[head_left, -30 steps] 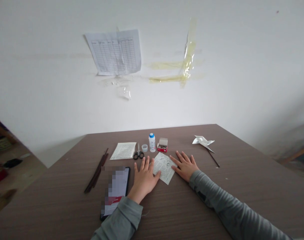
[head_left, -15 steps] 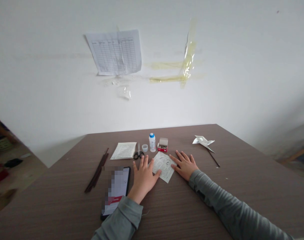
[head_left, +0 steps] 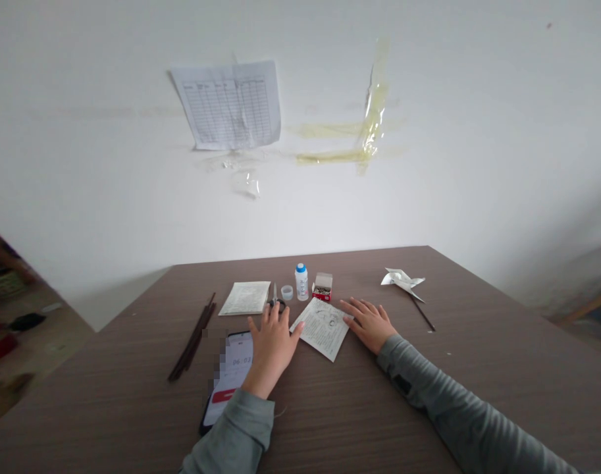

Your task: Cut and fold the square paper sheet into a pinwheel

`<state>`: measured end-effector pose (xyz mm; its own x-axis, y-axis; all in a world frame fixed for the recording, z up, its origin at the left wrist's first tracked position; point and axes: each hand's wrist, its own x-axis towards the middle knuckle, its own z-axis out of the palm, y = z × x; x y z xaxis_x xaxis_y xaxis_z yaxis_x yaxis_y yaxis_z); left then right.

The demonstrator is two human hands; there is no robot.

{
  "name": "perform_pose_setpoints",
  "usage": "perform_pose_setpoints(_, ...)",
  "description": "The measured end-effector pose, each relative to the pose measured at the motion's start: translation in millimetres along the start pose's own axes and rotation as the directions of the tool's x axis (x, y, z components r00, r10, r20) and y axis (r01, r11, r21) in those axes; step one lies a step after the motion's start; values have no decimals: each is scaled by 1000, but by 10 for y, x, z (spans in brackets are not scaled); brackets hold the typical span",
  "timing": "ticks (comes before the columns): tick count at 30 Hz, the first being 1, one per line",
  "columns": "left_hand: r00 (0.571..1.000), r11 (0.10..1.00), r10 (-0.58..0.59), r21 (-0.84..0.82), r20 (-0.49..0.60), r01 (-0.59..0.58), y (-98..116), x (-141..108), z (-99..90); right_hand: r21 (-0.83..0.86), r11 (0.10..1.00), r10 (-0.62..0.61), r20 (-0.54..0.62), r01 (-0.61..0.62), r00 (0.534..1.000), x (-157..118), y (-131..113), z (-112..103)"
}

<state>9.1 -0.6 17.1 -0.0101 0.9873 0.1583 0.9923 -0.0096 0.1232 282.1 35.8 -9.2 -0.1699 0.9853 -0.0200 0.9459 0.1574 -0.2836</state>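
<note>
A square of printed paper (head_left: 324, 331) lies flat on the brown table, turned with one corner toward me. My left hand (head_left: 273, 345) is open, fingers spread, its thumb at the paper's left corner. Beyond its fingertips are scissors (head_left: 276, 304), their handles partly covered. On the paper's other side, my right hand (head_left: 369, 324) rests open with its fingers at the right corner. Just behind the paper stand a white bottle with a blue cap (head_left: 301, 283) and a small red box (head_left: 322, 288) holding little metal pieces.
Left of my hands lie a phone (head_left: 230, 378), a stack of printed paper (head_left: 245, 298) and dark thin sticks (head_left: 194, 339). A small clear cup (head_left: 287, 292) is beside the bottle. A paper pinwheel (head_left: 403, 281) on a stick lies at right. The wall (head_left: 300, 217) rises behind the table.
My left hand has slid to the left, uncovering more of the paper and covering more of the phone and scissors. My right hand has shifted slightly right, off most of the paper.
</note>
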Motion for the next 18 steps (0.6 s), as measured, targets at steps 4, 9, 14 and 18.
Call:
perform_pose_setpoints(4, 996, 995, -87, 57, 28, 85, -80, 42, -99, -2, 1000, 26, -22, -26, 999, 24, 85, 12)
perform_pose_setpoints(9, 988, 987, -144, 80, 58, 139, -180, 84, -144, -19, 998, 64, -39, -65, 997, 34, 151, 33)
perform_pose_setpoints(14, 984, 983, -162, 99, 73, 154, -193, 89, -160, -15, 998, 61, -10, -61, 998, 19, 145, -31)
perform_pose_setpoints(18, 989, 985, -140, 112, 54, 133, -189, 78, -155, -16, 998, 66, -44, -67, 997, 13, 128, -22)
